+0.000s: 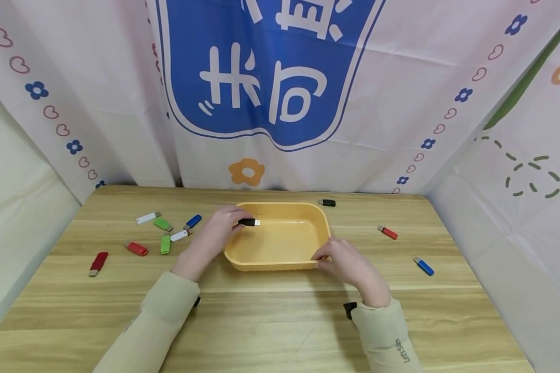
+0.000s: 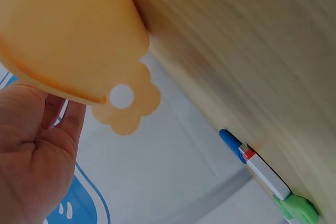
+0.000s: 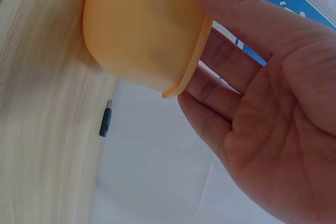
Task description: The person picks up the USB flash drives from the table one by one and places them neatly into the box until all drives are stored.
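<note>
While my left grip (image 1: pixel 217 230) pinches the black USB stick (image 1: pixel 248 222) above the left end of the yellow tray (image 1: pixel 284 243), its plug (image 1: pixel 257 223) points right. My right grip (image 1: pixel 350 263) pinches the near-right corner.

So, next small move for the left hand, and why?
I'd probably lower and release the black USB stick into the yellow, round-cornered plastic tray. In the head view, the left hand pinches the stick over the tray's left end, and the right hand grips the rim at the near right corner, which should steady it.
</note>
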A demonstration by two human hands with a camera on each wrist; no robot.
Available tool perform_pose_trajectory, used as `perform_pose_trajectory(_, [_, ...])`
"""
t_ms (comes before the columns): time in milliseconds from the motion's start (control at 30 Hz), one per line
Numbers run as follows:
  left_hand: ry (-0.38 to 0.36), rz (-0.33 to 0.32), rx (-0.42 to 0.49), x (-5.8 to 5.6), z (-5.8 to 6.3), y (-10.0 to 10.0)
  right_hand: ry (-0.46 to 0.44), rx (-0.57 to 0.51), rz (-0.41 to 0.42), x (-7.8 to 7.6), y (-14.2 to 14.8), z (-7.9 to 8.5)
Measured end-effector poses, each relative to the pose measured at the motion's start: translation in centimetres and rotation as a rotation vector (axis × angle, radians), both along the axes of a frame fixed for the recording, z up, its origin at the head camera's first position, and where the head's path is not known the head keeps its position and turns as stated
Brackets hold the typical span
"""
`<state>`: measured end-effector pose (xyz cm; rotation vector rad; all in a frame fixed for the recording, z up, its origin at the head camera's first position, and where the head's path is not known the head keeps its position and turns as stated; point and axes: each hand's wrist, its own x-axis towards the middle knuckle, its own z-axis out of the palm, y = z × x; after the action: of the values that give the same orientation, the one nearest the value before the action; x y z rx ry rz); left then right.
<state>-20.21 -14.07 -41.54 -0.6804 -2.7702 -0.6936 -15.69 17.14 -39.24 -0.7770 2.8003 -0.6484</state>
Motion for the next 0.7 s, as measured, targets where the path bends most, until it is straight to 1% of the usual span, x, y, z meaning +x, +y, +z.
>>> perform_pose_trajectory(133, [-0.007,-0.027,0.016,-0.5,-0.3,0.1,-0.007,0.001,-0.005,0.0,-0.1,0.0])
perform_pose_trajectory(333, [-0.018,-0.014,0.0,-0.9,-0.6,0.5,0.0,-0.001,0.004,0.0,0.0,-0.1])
perform_pose_trajectory(500, [-0.026,0.001,-0.042,-1.1,-0.8,0.9,-0.002,-0.003,0.008,-0.1,0.0,-0.1])
perform_pose_trajectory(700, [-0.027,0.008,-0.129,-1.3,-0.6,1.2,-0.008,0.002,-0.003,-0.1,0.0,-0.1])
